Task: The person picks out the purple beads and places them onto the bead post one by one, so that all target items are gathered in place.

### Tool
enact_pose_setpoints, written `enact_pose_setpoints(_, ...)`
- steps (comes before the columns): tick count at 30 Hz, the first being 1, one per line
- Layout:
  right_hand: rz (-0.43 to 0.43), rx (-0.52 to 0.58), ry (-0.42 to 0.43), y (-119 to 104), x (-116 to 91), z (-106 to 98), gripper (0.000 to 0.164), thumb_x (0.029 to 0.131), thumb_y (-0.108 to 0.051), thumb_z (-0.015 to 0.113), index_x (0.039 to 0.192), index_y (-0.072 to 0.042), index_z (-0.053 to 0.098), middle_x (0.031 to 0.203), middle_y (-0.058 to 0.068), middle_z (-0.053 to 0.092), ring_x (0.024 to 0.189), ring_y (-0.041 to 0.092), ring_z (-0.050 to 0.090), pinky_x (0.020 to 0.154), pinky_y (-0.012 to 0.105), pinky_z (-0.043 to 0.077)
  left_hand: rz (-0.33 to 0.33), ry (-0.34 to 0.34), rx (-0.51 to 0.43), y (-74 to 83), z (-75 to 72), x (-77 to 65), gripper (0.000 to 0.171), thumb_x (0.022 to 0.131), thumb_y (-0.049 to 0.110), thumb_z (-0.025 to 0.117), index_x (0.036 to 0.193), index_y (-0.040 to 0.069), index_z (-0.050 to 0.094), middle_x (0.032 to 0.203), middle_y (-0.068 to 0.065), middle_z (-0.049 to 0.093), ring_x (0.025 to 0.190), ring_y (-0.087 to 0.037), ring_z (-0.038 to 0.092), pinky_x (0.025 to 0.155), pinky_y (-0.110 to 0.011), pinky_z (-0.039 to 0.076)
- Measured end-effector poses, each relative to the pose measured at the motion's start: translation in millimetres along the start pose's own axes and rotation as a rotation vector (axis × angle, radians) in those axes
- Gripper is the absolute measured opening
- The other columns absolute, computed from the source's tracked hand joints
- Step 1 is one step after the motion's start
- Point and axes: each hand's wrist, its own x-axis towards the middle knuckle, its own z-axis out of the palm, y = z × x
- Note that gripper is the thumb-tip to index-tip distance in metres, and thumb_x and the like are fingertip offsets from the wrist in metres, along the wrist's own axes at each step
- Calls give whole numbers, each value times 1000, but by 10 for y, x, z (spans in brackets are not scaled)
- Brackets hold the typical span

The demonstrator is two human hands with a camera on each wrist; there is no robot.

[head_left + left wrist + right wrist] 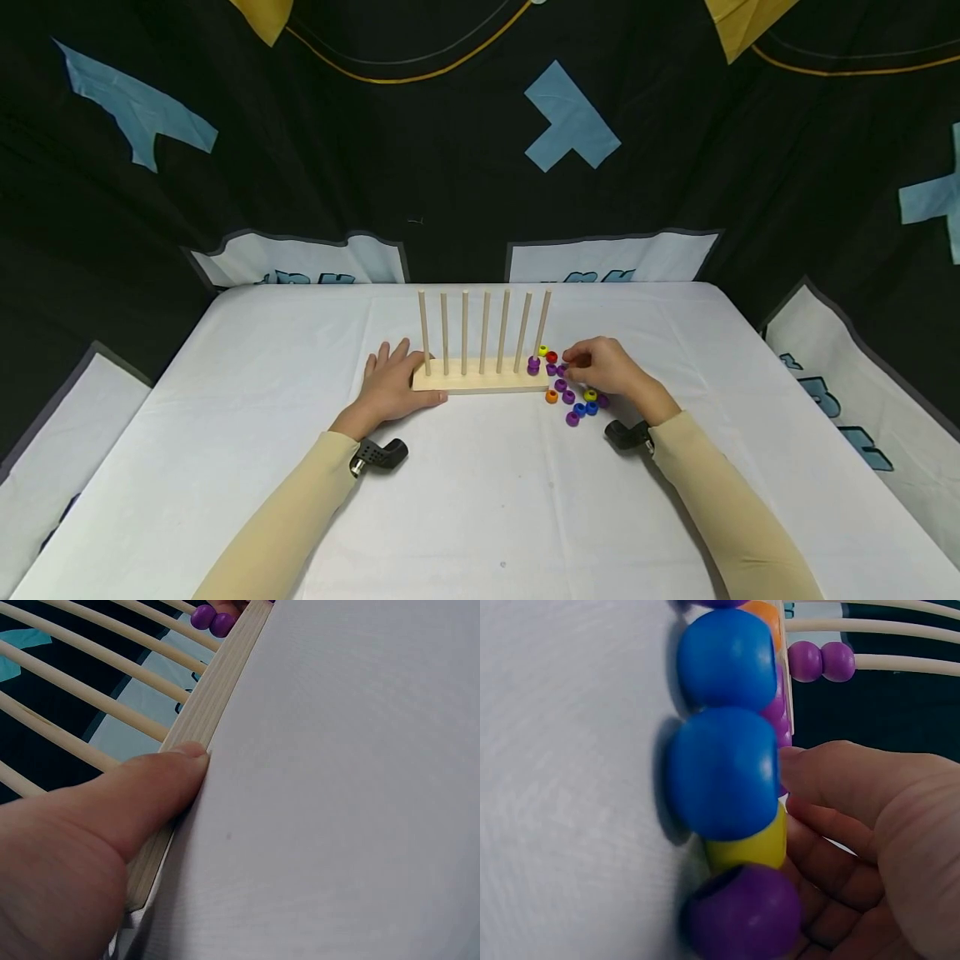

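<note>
A pale wooden rack with a row of upright pegs point(480, 383) stands on the table. My left hand point(388, 385) holds its left end, the thumb point(169, 776) along the front edge. Two purple beads point(533, 366) are stacked on the rightmost peg. My right hand point(606, 367) is at the loose beads just right of the rack, its thumb and curled fingers close around a small purple bead point(561, 370). Whether they pinch it I cannot tell. Two blue beads point(724, 772), a yellow bead point(751, 846) and another purple bead point(742, 915) lie beside this hand.
An orange bead point(551, 397) lies at the base's front right corner. Behind the beads are a red bead point(551, 357) and a yellow one. More purple beads point(572, 419) lie toward the front. White cloth covers the table point(480, 500); a black curtain point(450, 167) hangs behind.
</note>
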Motion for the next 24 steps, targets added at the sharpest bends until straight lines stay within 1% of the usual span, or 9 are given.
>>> enact_pose_setpoints(6,9,0,-3,-3,8,15,27,90,-10,75,113,3,73,102,14,75,83,18,63,83,35,60,0,-6,-4,7,-13,-7,76,84,51,76,143,7,55,166,-29,22,154,-58,5,122,-72,4)
enact_pose_setpoints(13,20,-11,-10,-2,19,31,28,90,-11,75,115,1,74,106,14,75,84,18,62,85,35,61,2,2,9,19,-16,0,76,83,51,76,142,8,55,166,-30,23,154,-58,7,122,-72,5)
enact_pose_setpoints(16,21,-13,-9,-3,30,40,28,89,-11,76,115,1,74,106,14,75,83,18,61,84,34,60,-1,2,5,12,-10,4,76,83,51,76,142,8,55,166,-29,23,154,-58,6,123,-71,4)
enact_pose_setpoints(24,2,-27,-2,-4,24,58,25,89,-11,76,111,1,74,100,13,74,80,17,60,77,29,57,2,1,5,11,-12,-2,76,83,51,76,142,7,55,166,-30,23,154,-57,6,123,-71,5)
